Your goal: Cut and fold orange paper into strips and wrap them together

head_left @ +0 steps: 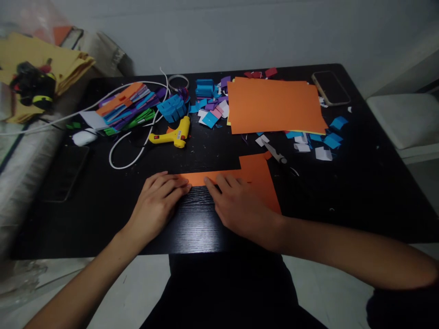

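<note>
A narrow orange paper strip [197, 178] lies across the dark table in front of me. My left hand [159, 194] has its fingers and thumb closed on the strip's left end. Farther along, my right hand [236, 201] presses the strip down with fingertips spread, its thumb side toward the left hand. Under and beyond that hand is a larger cut orange sheet [255, 167], partly hidden by the palm and wrist. Scissors [276, 153] rest just past the sheet, their handles hard to make out against the dark top.
A yellow glue gun [174, 135] lies by a looping white cable [126, 166]. Behind are folded paper bundles [128, 107], blue folded pieces [172, 108] and stacked orange sheets [276, 106]. Paper scraps [332, 139] surround the stack. Phones lie at far right [331, 87] and left [65, 173].
</note>
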### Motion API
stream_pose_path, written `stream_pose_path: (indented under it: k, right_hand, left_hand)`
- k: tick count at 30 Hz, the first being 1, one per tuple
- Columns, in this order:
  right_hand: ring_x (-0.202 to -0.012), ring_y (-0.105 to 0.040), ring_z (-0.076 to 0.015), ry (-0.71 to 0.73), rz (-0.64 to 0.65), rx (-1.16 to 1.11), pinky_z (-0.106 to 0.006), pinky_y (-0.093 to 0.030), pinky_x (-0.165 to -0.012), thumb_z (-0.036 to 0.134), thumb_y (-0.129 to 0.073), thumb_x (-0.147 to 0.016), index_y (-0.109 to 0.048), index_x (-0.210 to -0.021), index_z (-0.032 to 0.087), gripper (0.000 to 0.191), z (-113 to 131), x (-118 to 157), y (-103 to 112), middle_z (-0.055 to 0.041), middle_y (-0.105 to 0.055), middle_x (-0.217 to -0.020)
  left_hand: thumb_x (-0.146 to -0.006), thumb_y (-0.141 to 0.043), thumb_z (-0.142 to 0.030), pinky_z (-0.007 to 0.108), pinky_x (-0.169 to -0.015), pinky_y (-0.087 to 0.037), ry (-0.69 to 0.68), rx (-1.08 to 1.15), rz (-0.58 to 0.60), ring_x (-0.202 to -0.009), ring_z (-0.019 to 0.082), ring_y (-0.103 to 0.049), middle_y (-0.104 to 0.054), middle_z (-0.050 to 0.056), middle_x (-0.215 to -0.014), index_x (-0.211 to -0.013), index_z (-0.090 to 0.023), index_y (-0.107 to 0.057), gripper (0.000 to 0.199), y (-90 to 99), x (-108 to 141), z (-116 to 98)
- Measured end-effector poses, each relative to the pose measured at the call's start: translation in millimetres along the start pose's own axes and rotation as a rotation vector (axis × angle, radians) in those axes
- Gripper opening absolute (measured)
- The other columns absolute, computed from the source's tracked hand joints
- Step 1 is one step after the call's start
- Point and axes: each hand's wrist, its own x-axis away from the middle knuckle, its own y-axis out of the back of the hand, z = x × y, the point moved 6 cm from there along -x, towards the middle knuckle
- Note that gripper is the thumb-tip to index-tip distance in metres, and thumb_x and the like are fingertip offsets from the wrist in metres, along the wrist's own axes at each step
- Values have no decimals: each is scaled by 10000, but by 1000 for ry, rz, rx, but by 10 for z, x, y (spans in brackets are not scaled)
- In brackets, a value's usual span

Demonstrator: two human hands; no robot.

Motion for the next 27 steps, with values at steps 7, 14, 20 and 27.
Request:
stream_pose_path:
  k: [7, 14, 20, 27]
  right_hand:
    - [-1045, -585, -315, -20, 69, 4, -406, -525, -804, 143, -460, -992, -423, -1584, 60, 599, 24, -43, -12, -218, -628, -1278]
    - [-994, -607, -316, -34, 64, 12, -397, -534, -740, 108, -465, -963, -462, -1572, 89, 610, 25, -83, -21, -213, -647, -1232]
    - [-998, -617, -324, -48, 45, 33, -403, -541, -727, 65, -432, -964, -482, -1561, 99, 599, 25, -76, -9, -215, -659, -1204]
    - [-985, -624, -317, -34, 22, 32, -413, -545, -723, 77, -394, -1003, -510, -1524, 59, 534, 46, -52, -31, -213, -668, -1173]
  left_hand:
    - [-1018, -536, -143, 550, -1085, -484, 48, -20, -6, -1164, 282, -673, -786, 80, -1202, -1206, -212, -732, 281, 63, 119, 105]
    - [-969, -557, -115, 572, -1065, -495, 58, -72, 13, -1147, 306, -678, -798, 67, -1170, -1175, -224, -737, 295, 151, 157, 181]
    - [-966, -569, -109, 583, -1029, -530, 101, -125, -93, -1115, 328, -701, -783, 133, -1180, -1189, -139, -718, 269, 134, -49, -201]
    - [-1016, -499, -119, 502, -1027, -585, 168, 8, -14, -1264, 330, -666, -688, 217, -1354, -1326, -61, -624, 339, -178, -97, -475]
